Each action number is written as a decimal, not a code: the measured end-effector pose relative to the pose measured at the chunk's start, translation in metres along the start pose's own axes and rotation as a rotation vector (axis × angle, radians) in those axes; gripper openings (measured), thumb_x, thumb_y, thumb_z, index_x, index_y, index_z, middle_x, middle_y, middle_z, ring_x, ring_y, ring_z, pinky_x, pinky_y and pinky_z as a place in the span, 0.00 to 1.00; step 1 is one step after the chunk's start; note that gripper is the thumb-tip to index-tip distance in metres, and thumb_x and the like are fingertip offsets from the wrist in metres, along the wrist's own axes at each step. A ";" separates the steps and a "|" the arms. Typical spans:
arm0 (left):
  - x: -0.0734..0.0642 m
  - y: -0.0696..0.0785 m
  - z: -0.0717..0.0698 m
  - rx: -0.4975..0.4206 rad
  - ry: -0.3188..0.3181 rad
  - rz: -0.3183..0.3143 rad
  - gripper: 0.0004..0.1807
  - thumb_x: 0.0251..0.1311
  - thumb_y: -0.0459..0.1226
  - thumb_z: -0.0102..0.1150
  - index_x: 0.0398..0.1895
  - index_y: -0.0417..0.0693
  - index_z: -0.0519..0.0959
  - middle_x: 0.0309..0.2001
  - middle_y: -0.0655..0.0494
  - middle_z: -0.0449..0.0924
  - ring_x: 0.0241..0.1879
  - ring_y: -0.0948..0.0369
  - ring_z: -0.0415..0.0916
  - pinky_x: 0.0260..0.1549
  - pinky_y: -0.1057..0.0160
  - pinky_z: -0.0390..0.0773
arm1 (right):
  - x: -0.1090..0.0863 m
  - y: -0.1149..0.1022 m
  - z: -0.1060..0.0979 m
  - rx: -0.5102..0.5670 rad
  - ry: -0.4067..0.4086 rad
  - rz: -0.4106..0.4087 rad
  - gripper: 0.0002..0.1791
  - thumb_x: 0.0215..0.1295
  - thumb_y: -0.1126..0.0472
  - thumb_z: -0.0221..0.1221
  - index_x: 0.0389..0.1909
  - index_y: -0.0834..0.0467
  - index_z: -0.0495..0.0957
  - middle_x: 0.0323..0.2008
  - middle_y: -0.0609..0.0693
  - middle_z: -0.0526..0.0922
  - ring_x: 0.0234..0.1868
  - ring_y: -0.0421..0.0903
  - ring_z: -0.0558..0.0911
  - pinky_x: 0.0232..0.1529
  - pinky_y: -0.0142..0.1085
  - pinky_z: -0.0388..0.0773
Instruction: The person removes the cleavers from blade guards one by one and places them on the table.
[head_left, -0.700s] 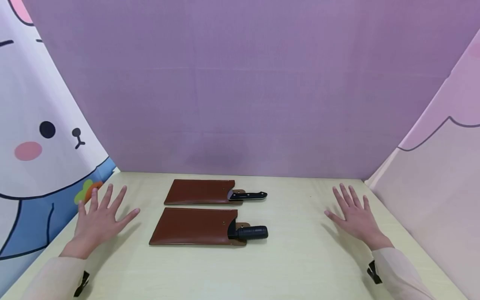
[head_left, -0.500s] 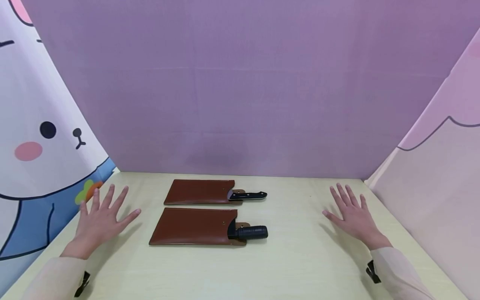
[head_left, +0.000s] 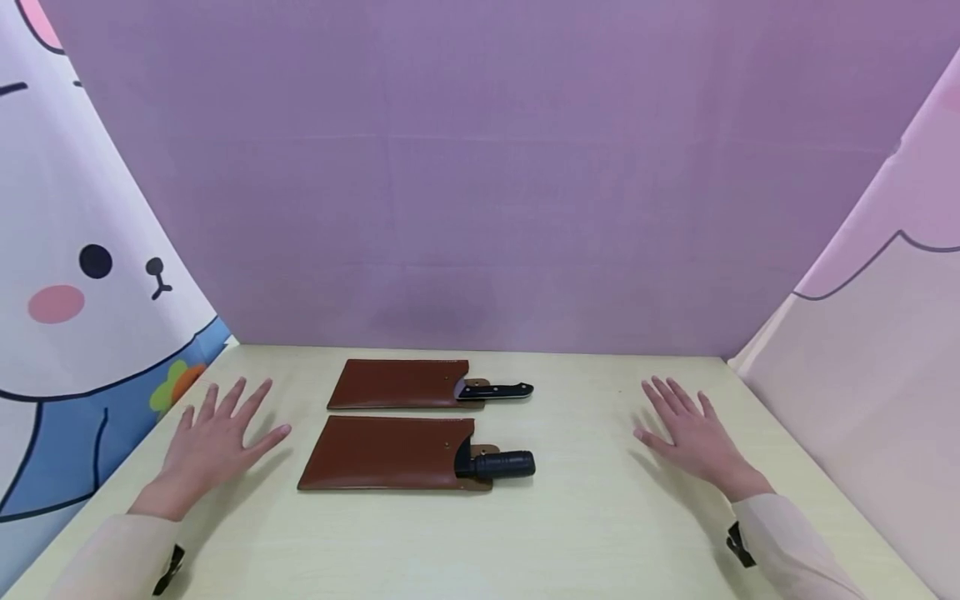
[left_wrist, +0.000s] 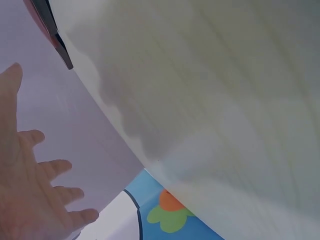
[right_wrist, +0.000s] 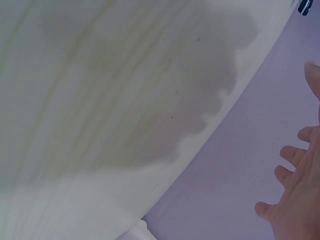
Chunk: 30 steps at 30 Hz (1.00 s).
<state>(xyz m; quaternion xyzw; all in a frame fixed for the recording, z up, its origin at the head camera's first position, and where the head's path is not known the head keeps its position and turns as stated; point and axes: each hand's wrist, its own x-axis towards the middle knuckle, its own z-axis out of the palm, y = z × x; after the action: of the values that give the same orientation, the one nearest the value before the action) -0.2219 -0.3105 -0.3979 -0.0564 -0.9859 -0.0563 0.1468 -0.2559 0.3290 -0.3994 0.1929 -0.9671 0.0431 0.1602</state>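
Two brown leather sheaths lie one behind the other on the table, left of the middle in the head view. From the far sheath (head_left: 401,384) sticks out a slim black knife handle (head_left: 498,391) with rivets, pointing right. A thicker ribbed black handle (head_left: 504,464) comes out of the larger near sheath (head_left: 390,452); what it belongs to is hidden inside. My left hand (head_left: 213,446), fingers spread, hovers over the table left of the sheaths and holds nothing. On the far right my right hand (head_left: 697,437) is likewise held over the table with straight fingers, apart from both handles.
The pale wooden table (head_left: 585,533) ends at a purple cloth backdrop (head_left: 480,183). Cartoon-printed cloth (head_left: 97,350) hangs along the left side, and a pink and white cloth (head_left: 892,358) along the right.
Both hands have shifted inward, the left to the right and the right to the left, and slightly lower in the head view. The sheaths and handles have stayed put.
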 end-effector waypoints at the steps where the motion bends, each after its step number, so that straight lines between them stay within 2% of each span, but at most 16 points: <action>1: 0.000 0.001 0.000 0.003 0.002 0.007 0.46 0.54 0.66 0.44 0.72 0.55 0.48 0.66 0.31 0.51 0.63 0.29 0.43 0.53 0.27 0.44 | 0.000 -0.001 0.001 -0.004 -0.001 -0.005 0.42 0.62 0.40 0.51 0.69 0.59 0.51 0.69 0.59 0.54 0.70 0.58 0.50 0.62 0.62 0.44; 7: -0.001 0.007 -0.001 0.018 0.026 0.057 0.43 0.54 0.64 0.48 0.69 0.54 0.55 0.64 0.33 0.58 0.60 0.30 0.52 0.52 0.30 0.50 | 0.003 -0.006 0.006 -0.024 -0.010 -0.037 0.42 0.60 0.39 0.52 0.69 0.58 0.54 0.67 0.60 0.57 0.68 0.60 0.55 0.62 0.61 0.47; 18: 0.000 0.018 0.000 0.058 0.048 0.149 0.41 0.53 0.62 0.52 0.67 0.54 0.60 0.61 0.37 0.63 0.59 0.34 0.58 0.51 0.32 0.58 | 0.006 -0.020 0.009 -0.065 -0.007 -0.130 0.40 0.59 0.43 0.56 0.67 0.59 0.58 0.66 0.58 0.62 0.66 0.60 0.60 0.61 0.60 0.52; 30: 0.002 0.037 0.004 0.048 0.062 0.221 0.39 0.51 0.62 0.54 0.65 0.55 0.64 0.59 0.41 0.69 0.57 0.38 0.63 0.48 0.36 0.64 | 0.010 -0.042 0.010 -0.105 0.060 -0.260 0.38 0.55 0.45 0.59 0.63 0.61 0.64 0.60 0.57 0.70 0.62 0.59 0.66 0.58 0.58 0.59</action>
<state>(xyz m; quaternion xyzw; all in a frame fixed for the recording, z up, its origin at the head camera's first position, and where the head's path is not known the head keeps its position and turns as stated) -0.2203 -0.2732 -0.3971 -0.1595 -0.9697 -0.0179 0.1841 -0.2515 0.2855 -0.4044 0.3065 -0.9297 -0.0230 0.2030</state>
